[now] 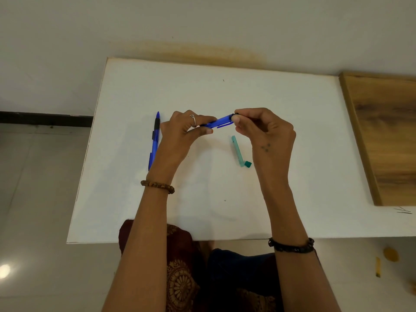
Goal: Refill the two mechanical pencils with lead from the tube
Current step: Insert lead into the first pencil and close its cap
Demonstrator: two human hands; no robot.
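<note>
Above the white table (281, 104), my left hand (182, 134) grips a blue mechanical pencil (221, 121) by its lower barrel. The pencil is held almost level, its clip facing me. My right hand (263, 129) pinches the pencil's black top end between thumb and fingertips. A second blue mechanical pencil (154, 140) with a black grip lies flat on the table to the left of my left hand, tip pointing away from me. The teal lead tube (237, 150) lies on the table below my right hand, with its small dark green cap (248, 164) beside its near end.
A wooden board (387, 131) lies on the table's right side. The table's left edge and front edge are close to my arms. Small yellow things (391, 254) lie on the floor at the lower right.
</note>
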